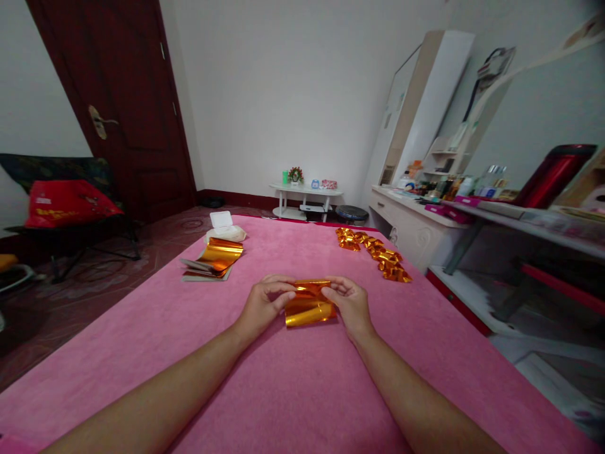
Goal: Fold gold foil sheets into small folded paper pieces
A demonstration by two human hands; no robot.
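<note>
A sheet of shiny gold foil paper [309,309] is held between both hands over the pink cloth [265,391], its far edge curled over and its near edge bent up. My left hand [267,302] pinches the left side of the far edge with thumb and fingers. On the right side of that edge, my right hand [350,304] pinches in the same way. To the left lies a stack of gold foil sheets [220,255], the top one curling. Several folded gold foil pieces [373,249] form a loose row at the far right of the cloth.
Behind the stack sits a round pale container with a white lid [221,219]. A white dressing table [420,221] with bottles stands along the right. At the far wall is a low white table [307,189]. A chair holds a red bag [70,202] on the left.
</note>
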